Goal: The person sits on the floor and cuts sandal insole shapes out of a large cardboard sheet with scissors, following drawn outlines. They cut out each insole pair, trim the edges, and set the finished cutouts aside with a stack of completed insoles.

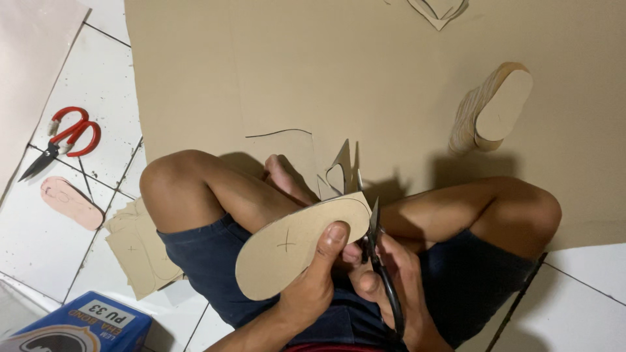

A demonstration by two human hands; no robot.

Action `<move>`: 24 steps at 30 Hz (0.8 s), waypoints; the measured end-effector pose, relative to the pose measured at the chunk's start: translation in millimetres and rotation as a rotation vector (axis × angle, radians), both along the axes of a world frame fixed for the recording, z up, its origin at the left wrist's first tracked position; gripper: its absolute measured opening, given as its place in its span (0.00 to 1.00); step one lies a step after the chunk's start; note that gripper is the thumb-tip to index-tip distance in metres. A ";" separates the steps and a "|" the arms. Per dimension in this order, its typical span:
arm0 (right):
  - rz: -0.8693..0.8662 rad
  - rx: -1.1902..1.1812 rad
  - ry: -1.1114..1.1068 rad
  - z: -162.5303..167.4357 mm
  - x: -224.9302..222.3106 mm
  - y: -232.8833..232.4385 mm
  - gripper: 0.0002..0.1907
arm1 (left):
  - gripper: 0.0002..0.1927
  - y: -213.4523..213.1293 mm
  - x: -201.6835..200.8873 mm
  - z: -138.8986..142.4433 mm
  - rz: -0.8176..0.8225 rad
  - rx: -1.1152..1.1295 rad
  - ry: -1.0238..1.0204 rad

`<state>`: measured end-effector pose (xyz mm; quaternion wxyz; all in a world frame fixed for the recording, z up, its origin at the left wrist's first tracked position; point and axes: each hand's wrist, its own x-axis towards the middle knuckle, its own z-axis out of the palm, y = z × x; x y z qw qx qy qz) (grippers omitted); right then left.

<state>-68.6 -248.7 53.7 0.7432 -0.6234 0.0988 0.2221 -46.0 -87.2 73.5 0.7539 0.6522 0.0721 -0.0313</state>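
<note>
A person is sitting cross-legged on a white tiled floor (104, 85), seen from above, with bare knees spreading to either side and dark blue shorts (208, 261) showing between them. The left hand (313, 280) is gripping a sole-shaped piece of brown cardboard (287, 244), thumb pressing on its top face near the rounded end; a small pencilled cross is sitting near the middle of the piece. The right hand (385, 274) is closing around the handles of a pair of dark metal scissors (375, 241), whose blades are pointing upward and touching the rounded end of the cardboard sole. Thin pointed offcuts (340, 166) are sticking up just beyond the blades. A large sheet of brown cardboard (365, 72) is lying under and ahead of the legs, with a curved pencil line drawn on it. On that sheet, to the right, a stack of cut sole shapes (489, 111) is lying tilted on its side. On the tiles to the left are lying red-handled scissors (62, 140), a pink sole shape (70, 202), and a small pile of cardboard pieces (140, 251) beside the left knee. A blue box (85, 326) is sitting at the bottom left corner.
</note>
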 end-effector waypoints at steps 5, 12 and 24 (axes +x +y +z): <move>-0.014 0.115 -0.022 2.7 -3.6 3.7 0.38 | 0.20 10.9 5.0 -0.7 -0.017 0.082 -0.025; 0.020 0.093 -0.105 3.2 0.4 3.4 0.35 | 0.19 22.9 6.8 0.2 -0.151 0.051 0.011; 0.096 -0.059 -0.164 -7.0 -5.8 -8.7 0.34 | 0.13 41.6 21.1 9.4 -0.196 0.168 -0.138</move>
